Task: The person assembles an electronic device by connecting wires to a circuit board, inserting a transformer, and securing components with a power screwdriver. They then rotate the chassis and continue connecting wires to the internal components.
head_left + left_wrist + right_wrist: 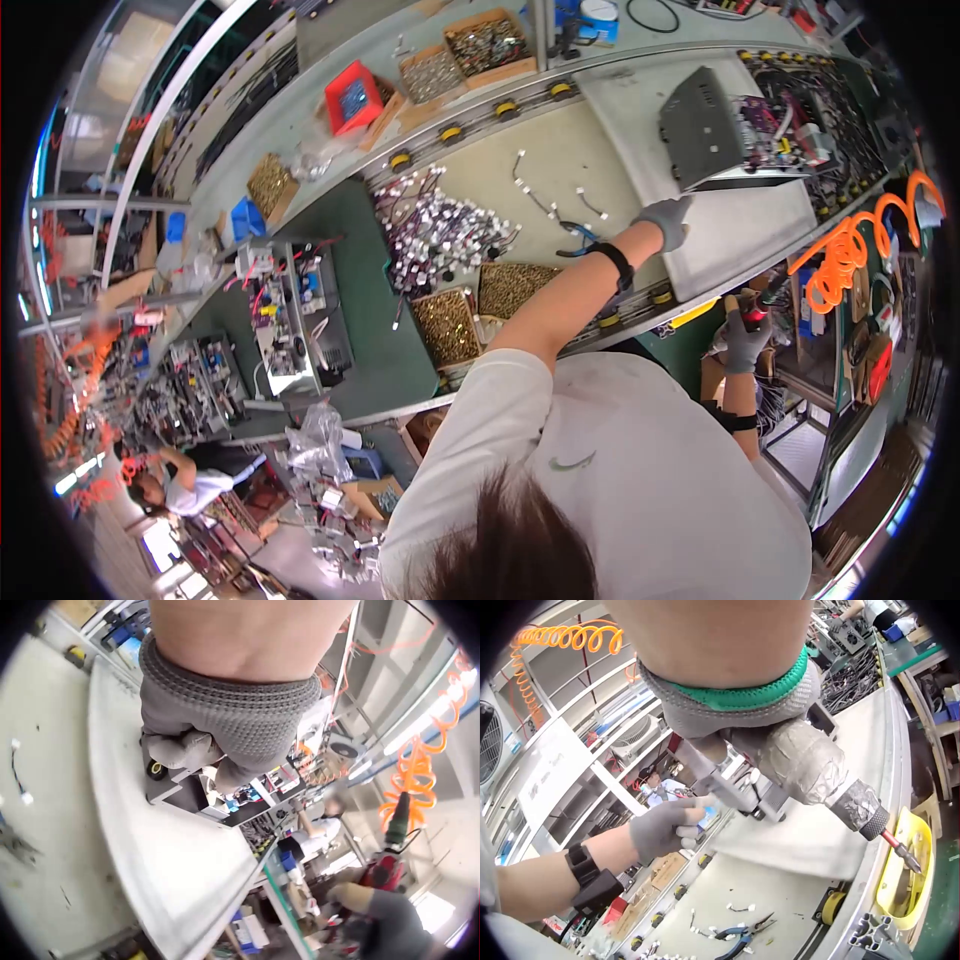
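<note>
My left hand (665, 222), in a grey glove, grips the near corner of a grey metal case (700, 135) on the conveyor, fingers bent at its edge in the left wrist view. Circuit boards and wiring (775, 135) show inside the case. Lower right, my gloved right hand (745, 340) holds a power screwdriver (802, 761), its body wrapped in silvery tape. The screwdriver's bit (907, 856) points down beside a yellow tray (889, 889), apart from the case. Blue-handled pliers (739, 934) lie on the conveyor near my left forearm.
A heap of white-plug cables (445, 235) lies left of my arm, beside boxes of brass screws (447, 325). An orange coiled hose (840, 255) hangs at the right. Another open unit (290, 320) stands on the green mat. Another person (185, 485) works in the distance.
</note>
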